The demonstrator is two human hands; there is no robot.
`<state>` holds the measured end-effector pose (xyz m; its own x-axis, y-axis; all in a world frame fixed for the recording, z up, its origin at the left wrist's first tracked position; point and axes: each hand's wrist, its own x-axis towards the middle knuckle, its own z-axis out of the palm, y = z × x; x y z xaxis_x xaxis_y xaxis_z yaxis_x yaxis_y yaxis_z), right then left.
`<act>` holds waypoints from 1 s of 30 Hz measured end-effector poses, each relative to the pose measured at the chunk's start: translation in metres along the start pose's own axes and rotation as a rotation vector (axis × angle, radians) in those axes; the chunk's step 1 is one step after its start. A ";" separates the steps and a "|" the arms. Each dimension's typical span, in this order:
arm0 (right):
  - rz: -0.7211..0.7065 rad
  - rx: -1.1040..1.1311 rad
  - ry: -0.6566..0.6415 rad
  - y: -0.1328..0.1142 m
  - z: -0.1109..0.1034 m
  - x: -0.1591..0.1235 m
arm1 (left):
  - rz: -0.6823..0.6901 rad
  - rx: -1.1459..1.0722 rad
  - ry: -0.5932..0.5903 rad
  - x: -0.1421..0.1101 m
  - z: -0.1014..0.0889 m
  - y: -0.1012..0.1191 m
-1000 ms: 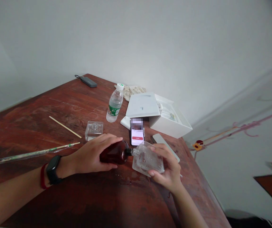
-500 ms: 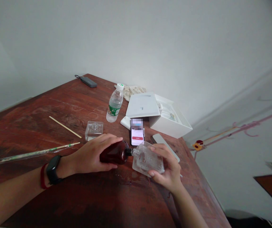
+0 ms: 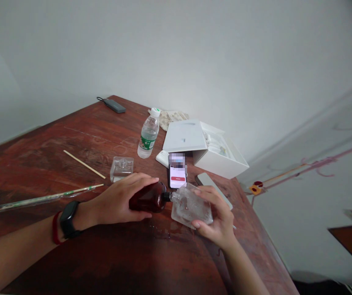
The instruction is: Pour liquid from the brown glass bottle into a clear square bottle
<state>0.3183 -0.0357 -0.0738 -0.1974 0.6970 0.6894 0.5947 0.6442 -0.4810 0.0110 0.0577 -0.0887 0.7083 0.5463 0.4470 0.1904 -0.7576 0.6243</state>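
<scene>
A dark red-brown bottle [image 3: 148, 198] lies on its side in my left hand [image 3: 123, 197], which is closed around its body. Its black neck points right and meets the neck of a clear, flat, square-shaped bottle [image 3: 191, 207]. Round that clear bottle my right hand [image 3: 217, 215] is closed, fingers on top and thumb at the near edge. Droplets cling to the clear bottle's wall. On the wooden table [image 3: 127, 258] below the two necks lie small wet spots. I cannot tell whether liquid passes between the necks.
Behind my hands are a lit phone [image 3: 177, 174], a water bottle [image 3: 149, 133], a clear plastic box [image 3: 121, 168] and an open white box [image 3: 220, 159]. A grey slab-like device [image 3: 214, 189] lies beside my right hand. Left are a loose chopstick [image 3: 84, 164] and a wrapped one [image 3: 41, 200].
</scene>
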 end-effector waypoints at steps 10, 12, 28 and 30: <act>0.007 0.001 -0.003 -0.001 0.000 0.000 | 0.003 0.007 0.012 -0.001 0.001 -0.001; 0.005 0.000 -0.007 0.000 0.000 0.000 | 0.014 0.007 0.014 -0.001 0.001 -0.001; 0.002 0.002 -0.012 0.001 0.000 -0.001 | 0.016 0.001 0.018 -0.002 0.001 -0.002; -0.003 0.002 -0.014 0.000 0.000 -0.001 | 0.017 0.001 0.017 -0.001 0.001 -0.001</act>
<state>0.3190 -0.0359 -0.0741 -0.2099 0.6990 0.6836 0.5921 0.6473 -0.4801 0.0103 0.0574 -0.0904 0.6999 0.5392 0.4684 0.1791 -0.7674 0.6157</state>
